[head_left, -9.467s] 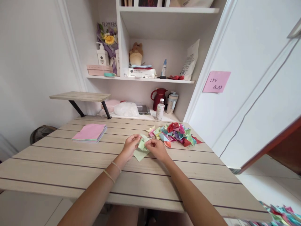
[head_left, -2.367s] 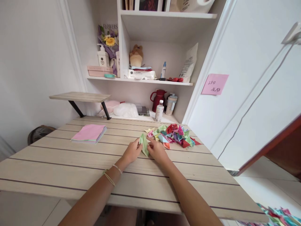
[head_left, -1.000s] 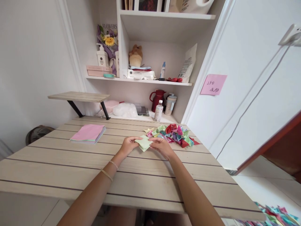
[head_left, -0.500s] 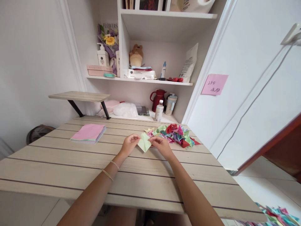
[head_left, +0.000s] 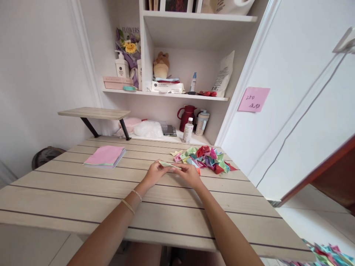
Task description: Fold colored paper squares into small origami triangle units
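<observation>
Between my two hands is a light green folded paper (head_left: 169,164), seen nearly edge-on as a thin strip above the table. My left hand (head_left: 155,173) pinches its left end, with the thumb on the near side. At its right end, my right hand (head_left: 189,174) grips it with fingers and thumb. The fingertips of both hands almost meet along the paper's lower edge, and they hide part of it. Just beyond my right hand lies a heap of colourful folded paper pieces (head_left: 208,159). Farther left sits a stack of square paper (head_left: 105,156), pink on top.
A small raised shelf (head_left: 94,113) stands at the table's back left. Behind the table are a clear-capped bottle (head_left: 188,130), a red jug (head_left: 189,117), a patterned tumbler (head_left: 202,123) and a plastic bag (head_left: 148,129). More folded papers (head_left: 330,254) lie at lower right, beyond the table edge.
The green paper was open toward me as a diamond shape; now it is tilted or folded into a narrow strip. My hands have moved closer together around it.
</observation>
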`<move>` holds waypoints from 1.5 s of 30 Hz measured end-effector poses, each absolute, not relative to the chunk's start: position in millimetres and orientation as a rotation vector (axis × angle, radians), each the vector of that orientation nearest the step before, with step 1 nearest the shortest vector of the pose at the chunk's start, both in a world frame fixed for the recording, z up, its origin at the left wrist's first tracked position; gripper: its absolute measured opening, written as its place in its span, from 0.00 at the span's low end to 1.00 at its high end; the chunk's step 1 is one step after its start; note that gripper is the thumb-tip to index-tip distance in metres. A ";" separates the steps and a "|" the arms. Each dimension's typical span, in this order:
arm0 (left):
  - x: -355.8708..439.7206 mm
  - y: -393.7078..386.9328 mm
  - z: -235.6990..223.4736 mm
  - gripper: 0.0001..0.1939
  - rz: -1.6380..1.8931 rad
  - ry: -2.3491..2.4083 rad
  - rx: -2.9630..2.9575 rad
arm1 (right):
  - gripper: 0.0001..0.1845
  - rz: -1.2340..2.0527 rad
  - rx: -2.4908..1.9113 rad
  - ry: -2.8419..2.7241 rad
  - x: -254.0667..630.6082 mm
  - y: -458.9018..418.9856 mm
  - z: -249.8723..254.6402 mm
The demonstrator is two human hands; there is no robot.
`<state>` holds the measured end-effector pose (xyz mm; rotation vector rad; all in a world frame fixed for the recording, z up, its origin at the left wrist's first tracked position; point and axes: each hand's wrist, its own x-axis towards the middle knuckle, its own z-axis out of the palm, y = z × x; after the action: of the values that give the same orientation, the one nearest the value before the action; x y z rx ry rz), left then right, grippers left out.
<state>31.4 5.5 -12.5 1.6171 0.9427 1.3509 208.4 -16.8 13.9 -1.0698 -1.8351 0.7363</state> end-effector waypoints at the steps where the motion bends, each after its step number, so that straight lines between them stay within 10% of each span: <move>1: 31.1 5.4 -12.2 0.11 1.344 0.933 1.630 | 0.17 0.753 -1.067 -1.862 207.9 -18.0 15.2; 13: 30.0 3.7 -10.8 0.13 1.183 0.801 1.500 | 0.16 1.299 -0.933 -1.582 212.0 -13.5 13.3; 45: 28.6 -8.3 -1.7 0.16 0.937 0.763 0.991 | 0.14 0.720 -1.146 -1.715 207.7 -6.1 -2.3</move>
<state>28.6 -8.3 -1.7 0.9909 0.7629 0.9365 207.7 -6.1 -2.3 -1.1460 -1.7152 0.7201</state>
